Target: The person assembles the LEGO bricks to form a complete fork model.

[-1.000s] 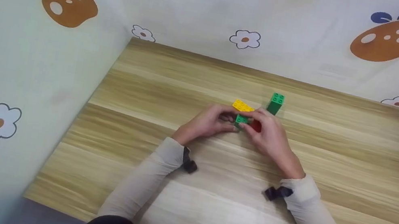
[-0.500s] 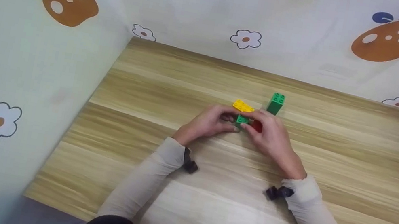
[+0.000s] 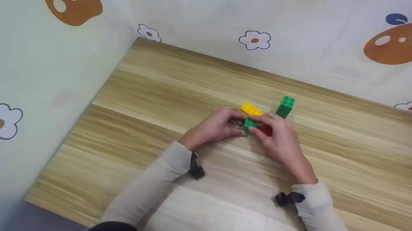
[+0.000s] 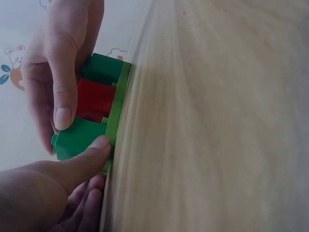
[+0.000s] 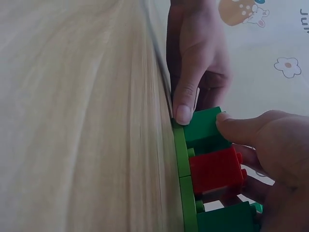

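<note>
Unmoved green block (image 5: 206,129) between fingers (image 5: 184,107)

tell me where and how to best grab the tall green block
Probably pinch the tall green block by opposite upper sides, coming from above: it stands upright, studs up, and the right hand partly hides its near side.

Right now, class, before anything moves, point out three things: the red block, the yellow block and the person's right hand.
Red block (image 5: 215,170): right wrist view, on its side face.
Yellow block (image 3: 250,109): head view, on its studded top.
Right hand (image 3: 283,137): head view, on its back.
</note>
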The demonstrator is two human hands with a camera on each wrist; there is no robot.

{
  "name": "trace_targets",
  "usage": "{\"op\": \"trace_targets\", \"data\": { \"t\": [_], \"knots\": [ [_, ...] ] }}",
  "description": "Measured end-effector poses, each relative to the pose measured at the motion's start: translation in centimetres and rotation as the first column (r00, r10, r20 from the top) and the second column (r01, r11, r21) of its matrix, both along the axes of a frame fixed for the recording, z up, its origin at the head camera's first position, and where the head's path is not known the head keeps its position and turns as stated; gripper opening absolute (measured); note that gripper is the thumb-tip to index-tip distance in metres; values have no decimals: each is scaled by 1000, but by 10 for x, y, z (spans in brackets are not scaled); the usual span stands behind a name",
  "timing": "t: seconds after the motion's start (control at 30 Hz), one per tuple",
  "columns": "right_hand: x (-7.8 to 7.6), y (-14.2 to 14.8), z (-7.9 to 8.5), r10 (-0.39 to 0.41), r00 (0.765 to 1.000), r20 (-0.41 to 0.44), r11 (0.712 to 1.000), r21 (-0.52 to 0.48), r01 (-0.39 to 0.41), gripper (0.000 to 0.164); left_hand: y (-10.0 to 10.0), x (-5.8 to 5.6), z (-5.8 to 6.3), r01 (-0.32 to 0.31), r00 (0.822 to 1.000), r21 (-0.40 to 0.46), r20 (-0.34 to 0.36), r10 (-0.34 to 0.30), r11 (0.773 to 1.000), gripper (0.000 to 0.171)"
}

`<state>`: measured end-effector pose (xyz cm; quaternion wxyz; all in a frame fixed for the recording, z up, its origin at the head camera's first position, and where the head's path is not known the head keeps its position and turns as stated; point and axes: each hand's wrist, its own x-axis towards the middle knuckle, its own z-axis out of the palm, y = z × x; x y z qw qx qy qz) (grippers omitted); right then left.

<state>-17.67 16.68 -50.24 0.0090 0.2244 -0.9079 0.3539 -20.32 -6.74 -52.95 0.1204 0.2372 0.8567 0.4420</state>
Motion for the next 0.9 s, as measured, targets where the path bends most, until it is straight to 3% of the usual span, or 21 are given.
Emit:
{"op": "trace_targets", "data": {
  "t": [0.43, 0.63, 0.9],
  "knots": [
    [-1, 12, 5, 23, 995, 101, 999, -47, -19, 41, 2, -1, 0, -13, 999, 7, 42, 13, 1000, 41],
    [-2, 32, 4, 15, 991, 132, 997, -78, -4, 49, 3, 0, -1, -10, 999, 23, 47, 9, 1000, 40],
    [0, 61, -2, -19, 980, 196, 998, -47, 29, 55, 3, 1, -2, -18, 997, 49, 70, 15, 999, 38]
  ]
}}
